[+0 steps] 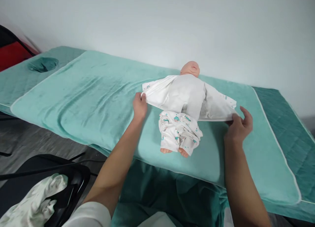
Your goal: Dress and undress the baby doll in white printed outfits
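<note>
The person is wearing a white short-sleeved top, its soft cloth sleeve (90, 215) showing at the upper left arm by the bottom edge. Both forearms are showing bare from there down, with no watch, ring or glove showing on the left hand (139, 106) or the right hand (238, 126).

The scene is being viewed by a single head-worn camera, looking forward and down from above the near edge of a teal padded table (81, 99). The table is being seen at arm's length, running left to right, with a white wall (157, 20) behind.
</note>
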The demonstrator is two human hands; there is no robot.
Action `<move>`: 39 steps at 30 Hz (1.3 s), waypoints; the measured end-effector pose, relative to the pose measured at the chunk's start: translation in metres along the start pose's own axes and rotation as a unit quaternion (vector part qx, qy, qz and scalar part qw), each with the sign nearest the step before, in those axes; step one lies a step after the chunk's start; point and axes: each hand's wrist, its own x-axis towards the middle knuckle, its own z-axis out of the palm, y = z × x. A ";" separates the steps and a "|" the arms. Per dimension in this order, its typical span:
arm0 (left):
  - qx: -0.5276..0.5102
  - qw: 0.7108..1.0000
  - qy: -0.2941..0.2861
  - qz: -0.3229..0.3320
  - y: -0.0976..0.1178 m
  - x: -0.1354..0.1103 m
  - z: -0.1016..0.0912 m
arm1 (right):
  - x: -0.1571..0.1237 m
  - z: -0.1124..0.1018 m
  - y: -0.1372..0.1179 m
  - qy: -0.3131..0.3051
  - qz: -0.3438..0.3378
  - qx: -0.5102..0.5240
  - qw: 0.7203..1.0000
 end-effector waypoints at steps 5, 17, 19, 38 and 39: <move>0.168 0.986 -0.005 -0.008 0.003 -0.005 -0.007 | -0.008 -0.027 0.003 -0.059 0.000 -0.172 0.983; 0.276 0.940 -0.007 0.200 0.008 -0.022 -0.004 | -0.025 -0.023 0.004 -0.080 -0.100 -0.439 0.889; 0.268 0.928 -0.037 0.254 0.011 -0.028 -0.005 | -0.027 -0.023 0.005 -0.078 -0.183 -0.405 0.892; 0.190 0.886 -0.290 0.307 0.016 -0.034 0.000 | -0.024 -0.014 0.018 -0.158 -0.354 -0.424 0.819; 0.182 0.891 -0.290 0.299 0.017 -0.034 0.000 | -0.024 -0.014 0.018 -0.162 -0.358 -0.422 0.817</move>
